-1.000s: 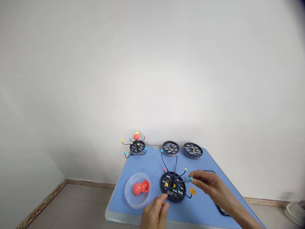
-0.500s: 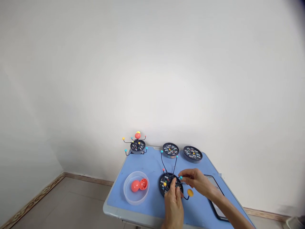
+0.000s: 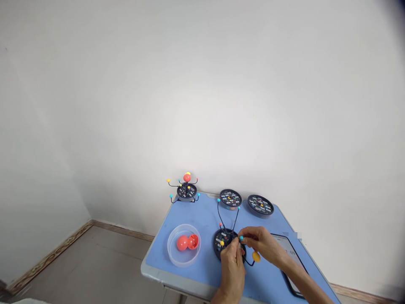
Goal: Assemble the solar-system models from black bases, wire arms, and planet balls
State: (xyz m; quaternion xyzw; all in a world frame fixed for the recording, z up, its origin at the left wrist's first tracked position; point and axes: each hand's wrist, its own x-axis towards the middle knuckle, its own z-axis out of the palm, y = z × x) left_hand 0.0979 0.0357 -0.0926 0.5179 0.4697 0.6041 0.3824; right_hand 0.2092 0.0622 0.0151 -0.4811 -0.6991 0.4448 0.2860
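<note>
Since the earlier frame my two hands have closed in from either side and now meet over the black disc base (image 3: 223, 243), which lies flat on the blue worktop (image 3: 164, 262). My right hand (image 3: 262, 245) has come in from the right, its thumb and fingers pinched closed on the cyan-tipped wire arm (image 3: 241, 238) just above the base. My left hand (image 3: 232, 270) is curled around the near side of the base, but my fingers hide what it has hold of, so I can't tell whether it grips the base or a wire. Two long black wire arms (image 3: 220, 215) rise from the base toward the far edge, and an orange-yellow disc (image 3: 256, 256) sits on a dark wire just beside my right hand.

To the left, a clear plastic dish (image 3: 183, 245) holds two red half-spheres (image 3: 187, 242). Two flat black discs (image 3: 230, 198) (image 3: 260, 204) lie along the far edge. A finished wire model (image 3: 187, 190) stands at the far left corner, and a phone (image 3: 289, 264) lies under my right forearm.
</note>
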